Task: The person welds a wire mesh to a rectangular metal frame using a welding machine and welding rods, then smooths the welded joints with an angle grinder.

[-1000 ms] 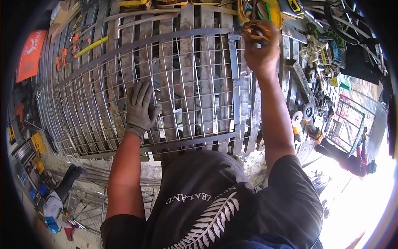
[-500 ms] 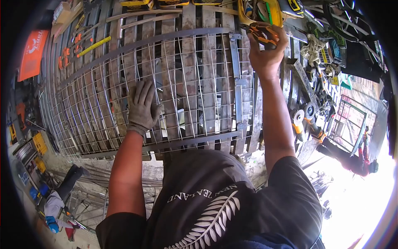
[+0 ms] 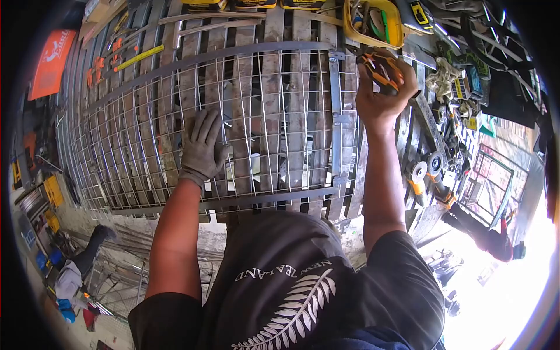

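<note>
My left hand [image 3: 203, 147], in a grey-brown work glove, lies on the wire mesh [image 3: 269, 122] with its fingers stretched out. Flat metal bars [image 3: 245, 51] edge the mesh panel, and a short upright bar [image 3: 335, 93] closes its right end. Just beyond that end, my bare right hand [image 3: 388, 96] is closed around pliers with orange and black handles [image 3: 376, 67]. Their jaws are small and hard to make out. Above this hand stands a yellow tub [image 3: 352, 30] with hand tools in it.
Under the mesh is a slatted metal table [image 3: 271, 81]. Two angle grinders [image 3: 417, 175] lie at the right, near a pale glove [image 3: 442, 79]. A yellow ruler or level [image 3: 139, 58] and orange clamps [image 3: 96, 71] are at the upper left. A person [image 3: 496, 236] is at the far right.
My right hand has come down and away from the yellow tub, still gripping the pliers. My left hand stays flat on the mesh. The view has shifted slightly.
</note>
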